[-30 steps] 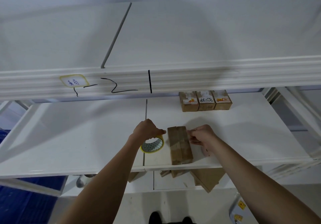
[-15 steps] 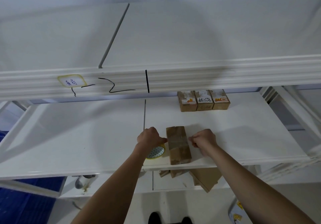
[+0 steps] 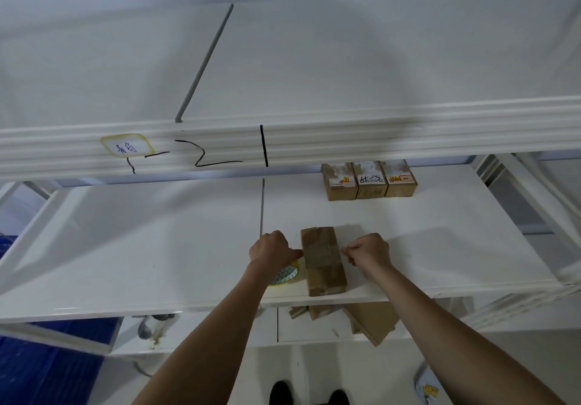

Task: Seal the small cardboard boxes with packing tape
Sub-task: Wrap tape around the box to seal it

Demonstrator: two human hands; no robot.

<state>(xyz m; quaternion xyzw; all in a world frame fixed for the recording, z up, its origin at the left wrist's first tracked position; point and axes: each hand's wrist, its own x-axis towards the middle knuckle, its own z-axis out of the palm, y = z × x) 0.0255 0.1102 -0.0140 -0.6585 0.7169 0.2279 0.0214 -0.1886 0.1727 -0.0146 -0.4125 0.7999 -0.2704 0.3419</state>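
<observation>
Where the white middle shelf [image 3: 188, 247] meets its front edge, a long cardboard box [image 3: 323, 260] is laid lengthwise, and a band of clear packing tape [image 3: 321, 252] is stretched across its top. The tape roll [image 3: 284, 275], yellow-rimmed, is gripped by the left hand [image 3: 272, 252] just beside the box's left side, fingers curled. The tape's free end is pinched by the right hand [image 3: 369, 252] against the box's right side. Three small labelled boxes [image 3: 369, 179] are lined up, touching, at the back of the shelf, well apart from the hands. Cardboard pieces [image 3: 371, 323] are seen on the shelf below.
</observation>
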